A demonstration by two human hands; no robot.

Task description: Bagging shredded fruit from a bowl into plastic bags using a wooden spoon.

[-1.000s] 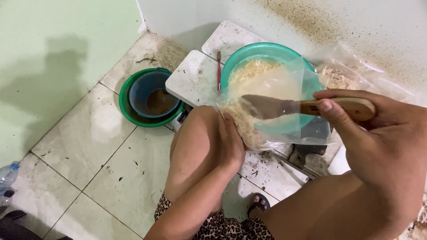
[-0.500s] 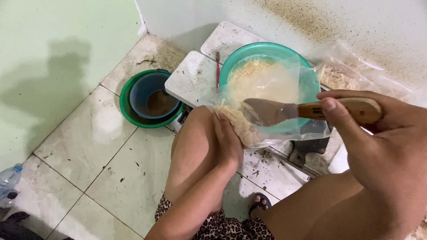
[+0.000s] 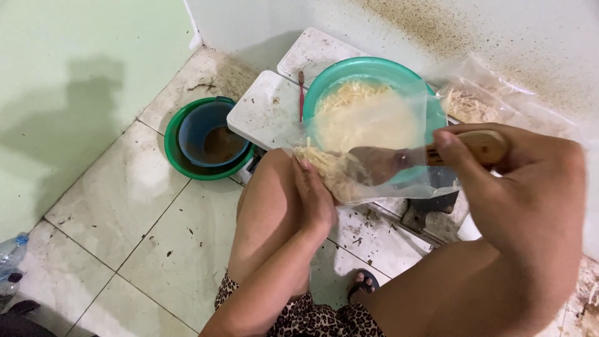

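Observation:
My left hand (image 3: 315, 196) grips the lower edge of a clear plastic bag (image 3: 374, 134) that holds pale shredded food (image 3: 327, 165). My right hand (image 3: 518, 181) is closed on the wooden handle of a spatula (image 3: 399, 159), whose dark blade sits inside the bag among the shreds. Behind the bag stands a teal bowl (image 3: 349, 68) with more of the shredded food in it.
A blue bowl nested in a green bowl (image 3: 206, 137) sits on the tiled floor at the left. A white block (image 3: 265, 106) bears a thin red-handled tool (image 3: 301, 97). Another bag of shreds (image 3: 477, 103) lies at the back right. A plastic bottle (image 3: 9, 253) lies at the far left.
The spatula blade has dipped lower into the bag and my right hand has shifted slightly left. My left hand has kept its grip on the bag.

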